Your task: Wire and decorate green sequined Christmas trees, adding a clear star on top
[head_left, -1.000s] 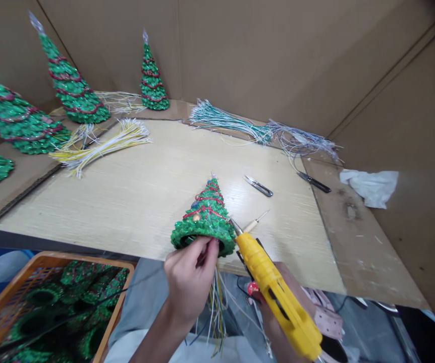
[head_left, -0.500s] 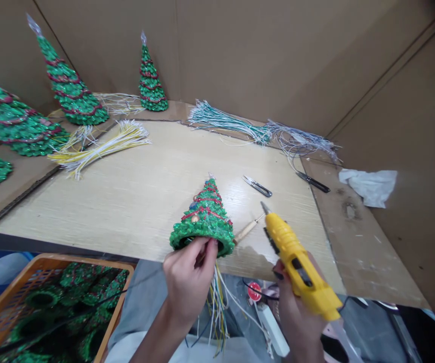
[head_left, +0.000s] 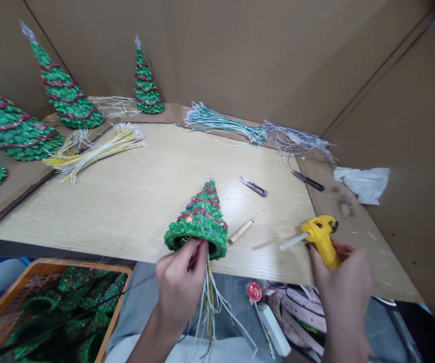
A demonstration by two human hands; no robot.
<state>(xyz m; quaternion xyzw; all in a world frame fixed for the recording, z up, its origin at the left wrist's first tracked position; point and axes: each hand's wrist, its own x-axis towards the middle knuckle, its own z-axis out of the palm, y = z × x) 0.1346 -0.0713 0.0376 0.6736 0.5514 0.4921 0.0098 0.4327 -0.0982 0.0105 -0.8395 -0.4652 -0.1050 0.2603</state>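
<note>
My left hand [head_left: 181, 272] has thumb and fingers pinched together at the hollow base of the small green tree [head_left: 202, 217]; what sits between the fingertips is hidden. My right hand [head_left: 344, 282] is closed around the handle of the yellow glue gun [head_left: 322, 237], near the desk's [head_left: 126, 201] right edge, its glue stick [head_left: 293, 241] pointing left. The tree is at the desk's near edge, open base toward me, tip toward the far edge, with loose wires [head_left: 210, 302] hanging below it. Just right of it lies the awl [head_left: 242, 231], and beyond that the silver snips [head_left: 253, 186]. The black-handled snips [head_left: 308, 180] lie across the right edge. The green-and-white wire bundle [head_left: 223, 123] lies along the far edge, the yellow-and-white bundle [head_left: 96, 151] by the far left corner.
</note>
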